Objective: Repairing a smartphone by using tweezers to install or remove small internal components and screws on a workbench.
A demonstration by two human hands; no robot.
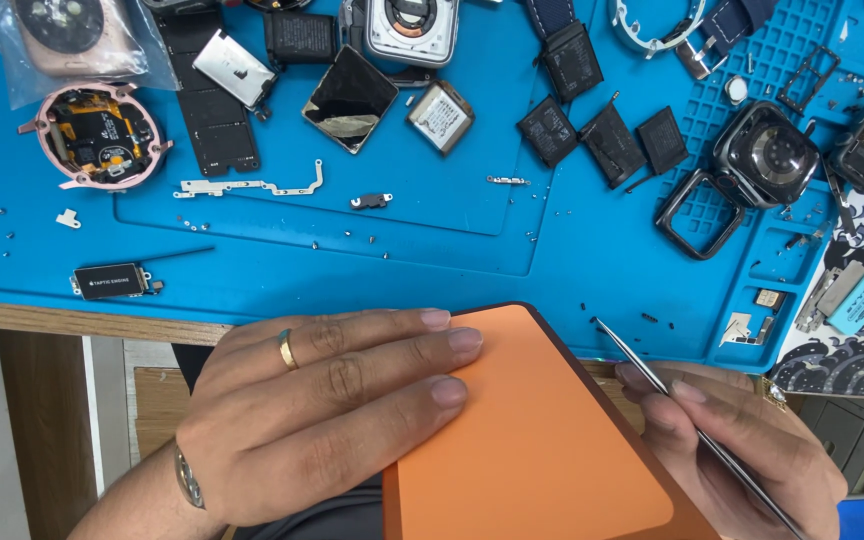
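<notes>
The left hand [322, 420] lies flat and open, fingers pressed together on top of an orange slab [532, 440] with rounded corners and a dark rim, which sits at the near edge of the worktop [472, 260], partly overhanging it toward the person. It pins the slab rather than gripping it. The right hand [742, 450] is closed in a pen-like pinch around a thin metal tool [692, 425], its tip pointing at the slab's right edge, close by the blue mat.

To my eye the work is at that right edge, and doing it well looks a matter of steady downward pressure from the flat hand so the slab cannot slide, with the tool kept at a shallow angle against the rim rather than jabbed in.

Loose tiny screws [352, 238] are scattered across the middle of the mat, so a slip could sweep them away. Farther back lie a round opened watch body [102, 135] near the left edge, several small black battery packs [602, 135] and a square watch case [767, 150] toward the right.
</notes>
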